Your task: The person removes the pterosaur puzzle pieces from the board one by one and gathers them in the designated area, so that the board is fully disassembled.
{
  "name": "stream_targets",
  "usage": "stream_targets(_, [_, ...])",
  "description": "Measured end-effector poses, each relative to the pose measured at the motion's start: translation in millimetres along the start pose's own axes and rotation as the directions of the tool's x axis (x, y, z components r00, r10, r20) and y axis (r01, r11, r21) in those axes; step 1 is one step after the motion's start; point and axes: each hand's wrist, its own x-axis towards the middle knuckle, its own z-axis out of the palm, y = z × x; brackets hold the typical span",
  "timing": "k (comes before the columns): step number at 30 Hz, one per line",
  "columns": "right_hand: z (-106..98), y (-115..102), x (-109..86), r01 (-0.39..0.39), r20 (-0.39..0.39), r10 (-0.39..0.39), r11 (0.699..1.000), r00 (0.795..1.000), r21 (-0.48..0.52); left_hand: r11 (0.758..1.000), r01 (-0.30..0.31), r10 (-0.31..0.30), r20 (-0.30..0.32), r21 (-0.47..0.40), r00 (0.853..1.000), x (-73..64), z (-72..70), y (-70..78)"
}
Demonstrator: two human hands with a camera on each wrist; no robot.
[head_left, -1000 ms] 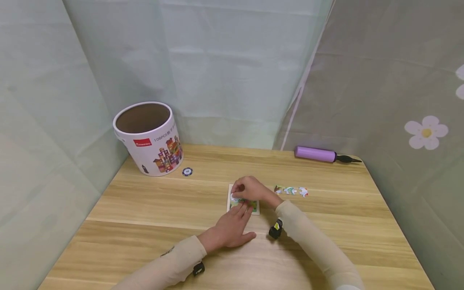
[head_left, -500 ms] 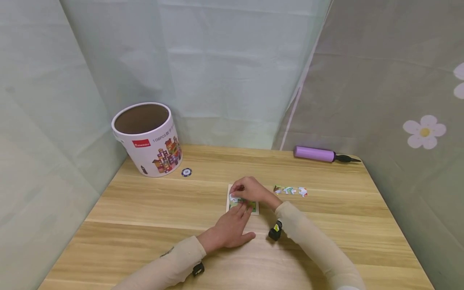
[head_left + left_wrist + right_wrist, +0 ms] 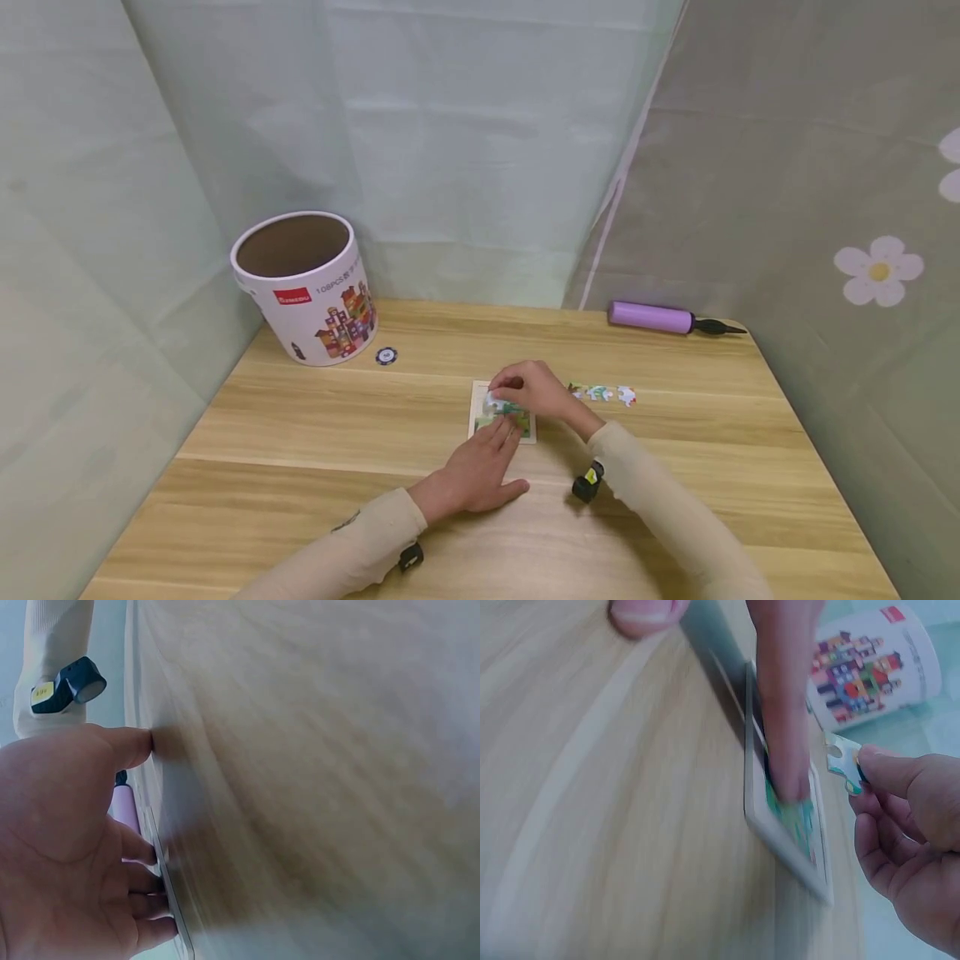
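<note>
A small puzzle board (image 3: 480, 389) with a pale frame lies on the wooden table. My left hand (image 3: 480, 473) rests its straight fingertips on the board's near part, thumb spread to the side. In the right wrist view, my right hand (image 3: 922, 817) pinches a jigsaw piece (image 3: 843, 759) between thumb and fingers, lifted clear of the board. The head view has that right hand (image 3: 534, 392) over the board's upper right, hiding part of it. Green and white pieces show inside the frame. Several loose jigsaw pieces (image 3: 600, 393) lie in a row to the right.
At the back left stands a white bucket (image 3: 315, 308) with printed blocks, a poker chip (image 3: 386, 356) beside it. A purple hand pump (image 3: 651, 317) lies along the back right edge. Pale curtains (image 3: 487, 150) surround the table.
My right hand has shifted right and up from the board's upper left, carrying the jigsaw piece. My left hand has stayed in place on the board.
</note>
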Motion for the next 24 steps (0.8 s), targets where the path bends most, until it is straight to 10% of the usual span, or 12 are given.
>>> stream_targets(24, [-66.5,42.6,-81.9,-0.108,-0.142,0.089,0.985,0.986,-0.134,1.000,0.016,-0.016,-0.002,-0.007,1.000,2.1,1.3,1.3])
